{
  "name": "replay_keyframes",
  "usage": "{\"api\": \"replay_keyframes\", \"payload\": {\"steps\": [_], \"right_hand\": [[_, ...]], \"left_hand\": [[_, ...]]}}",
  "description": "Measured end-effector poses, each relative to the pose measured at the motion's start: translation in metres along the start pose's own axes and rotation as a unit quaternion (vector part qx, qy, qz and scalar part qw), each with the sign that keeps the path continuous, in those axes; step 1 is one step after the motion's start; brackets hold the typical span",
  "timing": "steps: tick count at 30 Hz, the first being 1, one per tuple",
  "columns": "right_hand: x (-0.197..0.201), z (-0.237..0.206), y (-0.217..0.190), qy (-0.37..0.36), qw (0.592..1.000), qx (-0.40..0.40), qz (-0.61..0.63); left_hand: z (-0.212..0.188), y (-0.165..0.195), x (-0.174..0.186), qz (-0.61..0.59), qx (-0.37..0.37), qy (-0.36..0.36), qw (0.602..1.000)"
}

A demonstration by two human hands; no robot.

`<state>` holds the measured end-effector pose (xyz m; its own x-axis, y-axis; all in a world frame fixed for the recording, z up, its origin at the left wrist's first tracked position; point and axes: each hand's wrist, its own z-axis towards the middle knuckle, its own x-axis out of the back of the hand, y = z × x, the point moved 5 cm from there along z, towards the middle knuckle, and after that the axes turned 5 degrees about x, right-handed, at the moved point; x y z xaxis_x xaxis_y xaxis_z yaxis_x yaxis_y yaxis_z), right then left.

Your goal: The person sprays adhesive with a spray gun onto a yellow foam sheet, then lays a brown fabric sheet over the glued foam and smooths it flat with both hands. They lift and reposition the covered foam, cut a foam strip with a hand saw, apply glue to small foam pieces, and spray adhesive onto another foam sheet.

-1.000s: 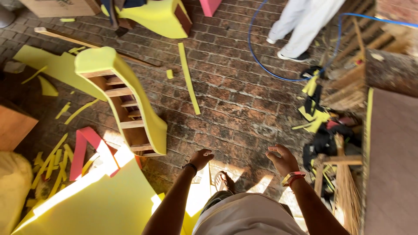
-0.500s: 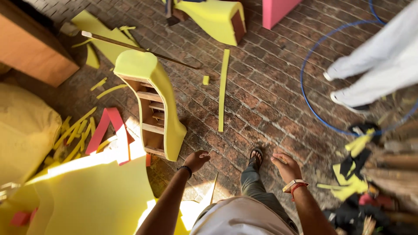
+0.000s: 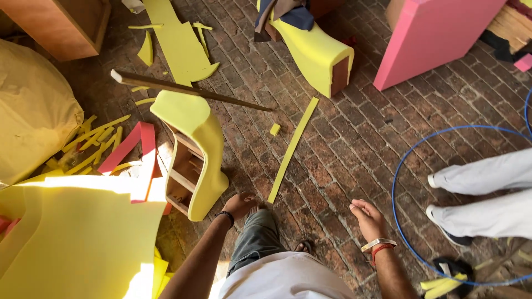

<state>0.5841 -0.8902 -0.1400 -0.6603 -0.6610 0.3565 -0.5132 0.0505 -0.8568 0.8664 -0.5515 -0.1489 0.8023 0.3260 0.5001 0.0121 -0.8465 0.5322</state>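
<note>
both hands free above a foam-littered brick floor

left hand [image 3: 239, 205] hangs loosely curled, holding nothing, just beside the foam-covered wooden frame [image 3: 195, 152] lying on its side; right hand [image 3: 368, 217] is half curled, empty, over bare brick floor [image 3: 343, 155] near a long yellow foam strip [image 3: 292, 149].

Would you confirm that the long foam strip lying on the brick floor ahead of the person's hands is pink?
Not quite: the long foam strip on the brick floor is yellow, not pink, as the head view shows. It does lie ahead of the left hand and right hand.
</note>
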Motion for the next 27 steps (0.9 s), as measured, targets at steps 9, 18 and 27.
{"api": "replay_keyframes", "payload": {"steps": [9, 18, 27], "right_hand": [[-0.061, 0.188, -0.064, -0.002, 1.000, 0.025, 0.013], [-0.089, 0.420, -0.144, 0.024, 0.991, 0.114, -0.058], [-0.067, 0.325, -0.120, 0.116, 0.990, 0.008, -0.078]], "left_hand": [[0.232, 0.077, 0.054, 0.038, 0.009, -0.042, 0.998], [0.413, 0.228, 0.120, 0.021, -0.010, -0.212, 0.977], [0.407, 0.246, 0.123, 0.081, 0.039, -0.254, 0.963]]}}
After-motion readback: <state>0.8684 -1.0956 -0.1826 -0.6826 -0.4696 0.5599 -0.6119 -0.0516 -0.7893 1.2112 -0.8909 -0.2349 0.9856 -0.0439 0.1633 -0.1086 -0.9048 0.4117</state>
